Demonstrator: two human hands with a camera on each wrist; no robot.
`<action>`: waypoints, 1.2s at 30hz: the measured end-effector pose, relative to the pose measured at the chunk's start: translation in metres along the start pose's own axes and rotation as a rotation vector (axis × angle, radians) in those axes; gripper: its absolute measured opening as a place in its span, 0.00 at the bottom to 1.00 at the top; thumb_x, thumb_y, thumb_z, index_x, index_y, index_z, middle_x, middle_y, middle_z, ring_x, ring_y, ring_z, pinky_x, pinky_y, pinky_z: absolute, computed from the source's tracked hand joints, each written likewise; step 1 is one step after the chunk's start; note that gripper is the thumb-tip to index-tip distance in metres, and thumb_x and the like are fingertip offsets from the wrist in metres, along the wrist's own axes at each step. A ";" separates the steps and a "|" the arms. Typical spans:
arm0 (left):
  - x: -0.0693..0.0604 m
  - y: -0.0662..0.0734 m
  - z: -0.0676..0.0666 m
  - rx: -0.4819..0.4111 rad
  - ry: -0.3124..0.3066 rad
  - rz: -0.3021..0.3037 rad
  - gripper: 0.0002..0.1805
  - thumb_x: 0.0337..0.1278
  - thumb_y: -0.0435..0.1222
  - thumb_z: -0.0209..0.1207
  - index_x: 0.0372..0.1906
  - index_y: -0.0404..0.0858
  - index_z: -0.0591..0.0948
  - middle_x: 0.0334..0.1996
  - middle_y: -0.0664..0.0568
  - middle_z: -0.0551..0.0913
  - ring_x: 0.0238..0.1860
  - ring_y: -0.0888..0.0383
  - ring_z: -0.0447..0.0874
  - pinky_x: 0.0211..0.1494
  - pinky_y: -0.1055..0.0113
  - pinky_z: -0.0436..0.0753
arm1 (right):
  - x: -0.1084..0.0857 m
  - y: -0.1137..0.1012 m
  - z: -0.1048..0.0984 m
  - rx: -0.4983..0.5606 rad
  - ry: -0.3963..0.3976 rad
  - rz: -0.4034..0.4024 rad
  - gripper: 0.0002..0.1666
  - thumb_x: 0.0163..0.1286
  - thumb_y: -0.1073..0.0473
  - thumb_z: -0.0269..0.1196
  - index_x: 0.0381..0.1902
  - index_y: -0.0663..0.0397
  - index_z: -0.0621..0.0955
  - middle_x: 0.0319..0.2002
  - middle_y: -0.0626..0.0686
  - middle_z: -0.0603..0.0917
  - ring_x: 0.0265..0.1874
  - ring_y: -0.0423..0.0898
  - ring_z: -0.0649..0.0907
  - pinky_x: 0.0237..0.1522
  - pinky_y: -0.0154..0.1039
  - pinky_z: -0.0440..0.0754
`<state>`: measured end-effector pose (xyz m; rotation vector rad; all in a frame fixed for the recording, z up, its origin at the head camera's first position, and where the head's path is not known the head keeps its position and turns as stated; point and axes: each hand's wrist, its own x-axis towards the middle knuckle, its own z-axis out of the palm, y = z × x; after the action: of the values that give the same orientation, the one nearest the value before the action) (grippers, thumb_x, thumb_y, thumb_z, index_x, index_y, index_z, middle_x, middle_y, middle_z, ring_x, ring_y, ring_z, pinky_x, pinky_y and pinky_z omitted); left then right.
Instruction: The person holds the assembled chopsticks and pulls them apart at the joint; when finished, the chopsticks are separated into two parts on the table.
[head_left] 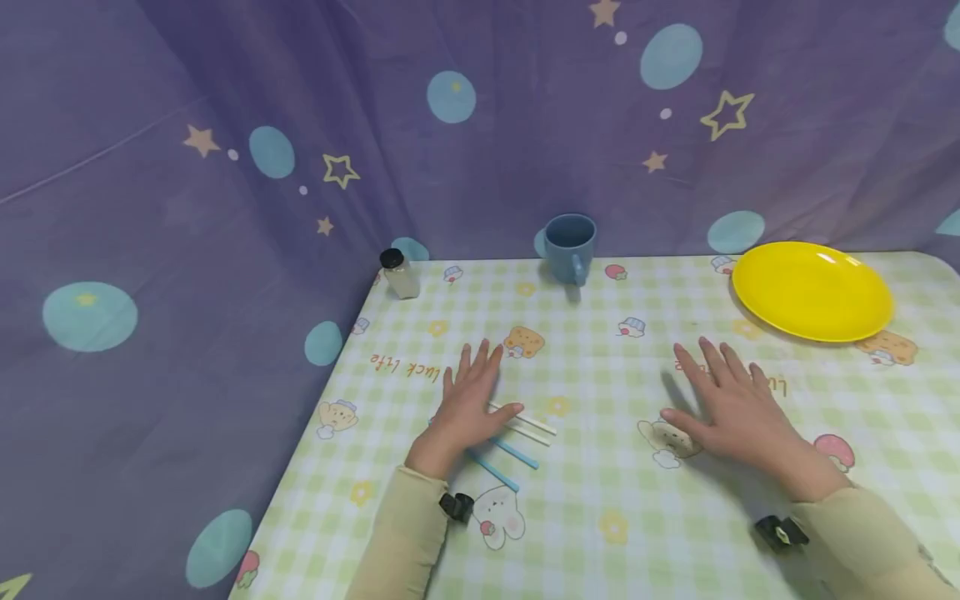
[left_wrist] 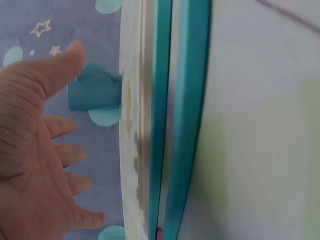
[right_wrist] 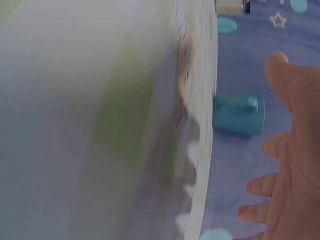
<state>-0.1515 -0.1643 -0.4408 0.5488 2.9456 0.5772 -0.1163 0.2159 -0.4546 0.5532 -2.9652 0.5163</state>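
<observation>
My left hand [head_left: 467, 410], fingers spread, hovers over several thin sticks, two with blue ends [head_left: 495, 471] and two with white ends [head_left: 531, 433]; the hand hides their other parts. In the left wrist view that hand [left_wrist: 35, 150] holds nothing, and the blue sticks [left_wrist: 187, 120] lie close to the camera. My right hand [head_left: 738, 417] is spread above the cloth at the right, its shadow beneath it. The right wrist view shows this hand [right_wrist: 295, 155] with nothing in its fingers.
A blue mug [head_left: 570, 250] stands at the table's back edge. A yellow plate [head_left: 813, 292] lies at the back right, and a black-capped jar [head_left: 401, 275] stands at the back left corner. Checked cloth [head_left: 570, 550] covers the table; a purple curtain [head_left: 525, 167] hangs behind.
</observation>
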 end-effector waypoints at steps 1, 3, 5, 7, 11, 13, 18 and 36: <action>0.000 -0.002 -0.002 -0.009 -0.002 -0.004 0.44 0.62 0.54 0.60 0.76 0.42 0.56 0.77 0.43 0.44 0.76 0.41 0.33 0.69 0.33 0.42 | 0.003 -0.005 0.000 0.009 0.002 -0.016 0.55 0.65 0.33 0.60 0.78 0.51 0.52 0.73 0.71 0.52 0.69 0.73 0.54 0.58 0.74 0.50; -0.001 -0.006 -0.006 -0.022 -0.003 -0.007 0.37 0.61 0.51 0.62 0.71 0.41 0.65 0.76 0.41 0.49 0.76 0.38 0.38 0.69 0.34 0.45 | 0.009 -0.014 0.002 0.020 0.003 -0.051 0.54 0.64 0.34 0.61 0.77 0.54 0.54 0.71 0.72 0.57 0.65 0.73 0.59 0.58 0.72 0.56; -0.003 -0.009 -0.009 -0.045 -0.001 -0.006 0.30 0.60 0.46 0.64 0.64 0.40 0.72 0.74 0.39 0.55 0.75 0.37 0.44 0.69 0.35 0.48 | 0.016 -0.024 0.005 0.029 0.002 -0.085 0.53 0.64 0.35 0.62 0.76 0.56 0.57 0.68 0.72 0.60 0.62 0.72 0.64 0.57 0.69 0.61; -0.003 -0.013 -0.010 -0.055 0.003 0.008 0.23 0.60 0.42 0.65 0.58 0.39 0.76 0.71 0.38 0.61 0.73 0.37 0.51 0.70 0.38 0.52 | 0.022 -0.034 0.010 0.043 -0.001 -0.111 0.51 0.64 0.36 0.63 0.75 0.56 0.58 0.66 0.72 0.63 0.59 0.71 0.68 0.56 0.67 0.65; -0.003 -0.018 -0.011 -0.051 -0.008 0.009 0.16 0.58 0.36 0.66 0.50 0.40 0.79 0.65 0.40 0.69 0.69 0.42 0.62 0.68 0.47 0.62 | 0.033 -0.055 0.023 0.079 -0.012 -0.164 0.50 0.64 0.37 0.64 0.74 0.56 0.61 0.61 0.70 0.69 0.53 0.67 0.75 0.53 0.62 0.72; -0.002 -0.020 -0.011 -0.053 -0.015 -0.002 0.14 0.57 0.34 0.66 0.48 0.40 0.80 0.62 0.43 0.73 0.65 0.44 0.66 0.66 0.49 0.65 | 0.037 -0.065 0.029 0.102 -0.022 -0.189 0.48 0.64 0.39 0.65 0.74 0.56 0.62 0.59 0.68 0.72 0.51 0.63 0.76 0.51 0.59 0.74; 0.000 -0.023 -0.010 -0.043 -0.030 -0.014 0.07 0.56 0.34 0.67 0.38 0.43 0.81 0.51 0.50 0.76 0.56 0.49 0.72 0.60 0.53 0.70 | 0.049 -0.089 0.040 0.157 -0.068 -0.237 0.46 0.65 0.46 0.66 0.73 0.59 0.62 0.52 0.63 0.78 0.49 0.59 0.79 0.49 0.55 0.77; 0.012 -0.020 -0.005 0.170 -0.043 0.090 0.08 0.54 0.38 0.69 0.28 0.47 0.79 0.36 0.54 0.70 0.39 0.54 0.67 0.40 0.59 0.70 | 0.078 -0.132 0.067 0.168 -0.121 -0.224 0.05 0.60 0.65 0.67 0.28 0.51 0.80 0.26 0.45 0.78 0.28 0.43 0.77 0.34 0.41 0.77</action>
<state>-0.1702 -0.1787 -0.4436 0.7045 2.9586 0.3200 -0.1423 0.0509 -0.4653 0.9517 -2.9332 0.7358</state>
